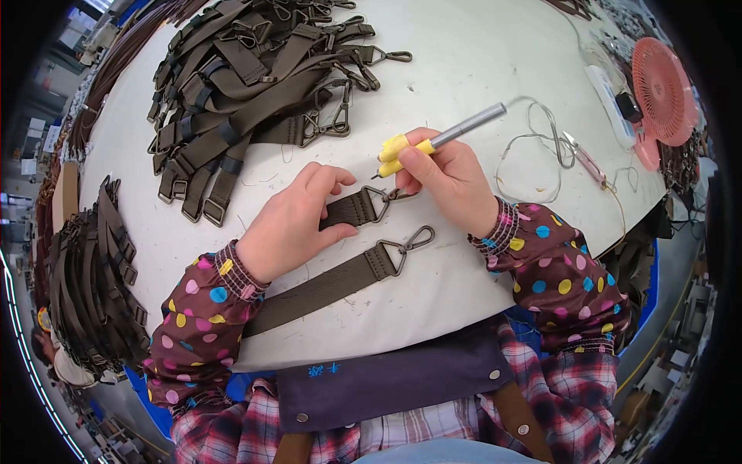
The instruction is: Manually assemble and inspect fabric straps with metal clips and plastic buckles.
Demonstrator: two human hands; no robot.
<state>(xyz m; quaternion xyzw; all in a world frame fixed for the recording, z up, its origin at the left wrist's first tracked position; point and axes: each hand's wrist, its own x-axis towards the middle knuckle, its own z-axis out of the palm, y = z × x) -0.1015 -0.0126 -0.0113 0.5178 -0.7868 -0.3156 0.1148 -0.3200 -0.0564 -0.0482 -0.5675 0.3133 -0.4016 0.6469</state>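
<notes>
My right hand grips a pen-shaped tool with a metal barrel, a yellow grip and a thin dark tip, which points down left. Yellow wrapping also shows at my index fingertip. Below the tip lies a dark olive webbing strap with a metal loop and snap hook; my lower right fingers are at that hook. My left hand lies over this strap, thumb and fingers apart on either side of it; the rest of the strap is hidden beneath. Nearer me, a second strap lies flat, its hook to the right.
A heap of similar straps covers the table's far left. More straps hang at the left edge. At right are a looped grey cord, thread snips, a white power strip and a pink fan.
</notes>
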